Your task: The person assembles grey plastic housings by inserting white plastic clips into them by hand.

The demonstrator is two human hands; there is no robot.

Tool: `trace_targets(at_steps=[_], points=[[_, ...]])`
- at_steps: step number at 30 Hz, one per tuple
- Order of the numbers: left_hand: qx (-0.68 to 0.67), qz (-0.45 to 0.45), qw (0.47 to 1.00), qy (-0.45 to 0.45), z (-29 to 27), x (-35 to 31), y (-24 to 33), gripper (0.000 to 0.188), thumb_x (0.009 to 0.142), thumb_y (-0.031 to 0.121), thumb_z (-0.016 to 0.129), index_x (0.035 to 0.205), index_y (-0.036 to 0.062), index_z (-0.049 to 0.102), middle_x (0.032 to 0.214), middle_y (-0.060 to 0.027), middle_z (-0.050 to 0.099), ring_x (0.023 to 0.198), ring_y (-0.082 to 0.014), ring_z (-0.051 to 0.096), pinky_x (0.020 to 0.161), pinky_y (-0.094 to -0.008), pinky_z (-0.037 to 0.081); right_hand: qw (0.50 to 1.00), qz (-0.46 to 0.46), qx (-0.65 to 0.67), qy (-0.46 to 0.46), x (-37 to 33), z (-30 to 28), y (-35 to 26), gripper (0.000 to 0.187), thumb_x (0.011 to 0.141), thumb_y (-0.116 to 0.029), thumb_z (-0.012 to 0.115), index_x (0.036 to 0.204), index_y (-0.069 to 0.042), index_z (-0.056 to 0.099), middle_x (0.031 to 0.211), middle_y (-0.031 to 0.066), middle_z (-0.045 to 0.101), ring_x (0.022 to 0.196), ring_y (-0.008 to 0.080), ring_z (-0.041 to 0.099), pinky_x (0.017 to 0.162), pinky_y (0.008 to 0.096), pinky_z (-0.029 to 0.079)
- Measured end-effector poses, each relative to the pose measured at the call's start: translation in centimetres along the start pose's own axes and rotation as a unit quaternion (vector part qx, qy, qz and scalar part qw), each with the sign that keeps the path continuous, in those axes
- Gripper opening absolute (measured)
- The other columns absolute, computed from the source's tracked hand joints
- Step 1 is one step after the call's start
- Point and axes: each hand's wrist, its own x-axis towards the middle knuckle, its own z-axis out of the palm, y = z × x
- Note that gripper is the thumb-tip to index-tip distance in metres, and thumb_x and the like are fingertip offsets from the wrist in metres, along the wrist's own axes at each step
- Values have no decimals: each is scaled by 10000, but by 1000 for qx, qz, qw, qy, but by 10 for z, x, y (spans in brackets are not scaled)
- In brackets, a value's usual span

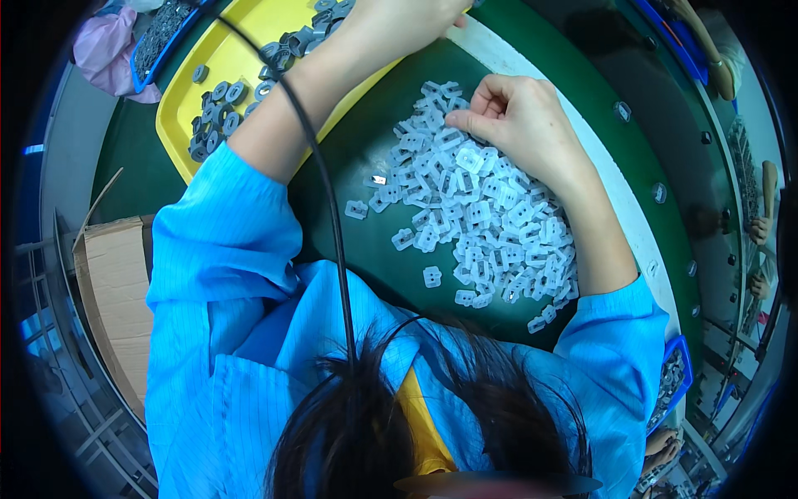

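Note:
Clear plastic pieces (490, 216), small and blocky, lie in a broad pile on the green table surface (349, 258). At the pile's far edge is my right hand (528, 125), its fingers curled and its thumb reaching down among the pieces. What it pinches, if anything, is too small to make out. My left hand (403, 25) stretches past the yellow tray (170, 137) to the upper rim of the view, where most of its fingers are cut off or hidden. Grey ring-shaped parts (220, 116) fill part of that tray, beneath my left forearm.
A black cable (328, 191) hangs across the view before my left arm. Beyond the pale curved edge (611, 166) runs a dark green belt carrying spaced-out small parts. Blue bins (677, 378) stand at the sides, and a cardboard box (116, 291) at the left. Other people's hands (761, 229) show at the right.

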Motion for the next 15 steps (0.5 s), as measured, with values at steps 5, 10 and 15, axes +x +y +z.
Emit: trace_targets(at_steps=[5,10,15], points=[[-294,-189,922,-165,8,-21,-6,232,898,139,599,1106,36,602,766,-57,637,621,-86,583,573,-186,467,1000,-11,-4,14,-7,-14,8,196,743,-160,701,692,24,654,621,134,633,576,224,626,601,323,505],[-137,-50,975,-167,26,-36,5,377,814,59,700,1170,15,585,884,-36,642,751,-35,608,724,-202,508,943,35,328,42,-16,-45,28,154,777,-138,685,823,9,692,661,17,637,634,58,581,565,187,446],[-64,8,994,-88,38,-46,19,316,779,51,730,1050,-17,582,894,-78,678,740,-75,645,696,-222,554,966,-51,125,219,-13,-20,22,167,784,-161,688,828,0,676,679,23,632,615,63,547,557,251,424]])
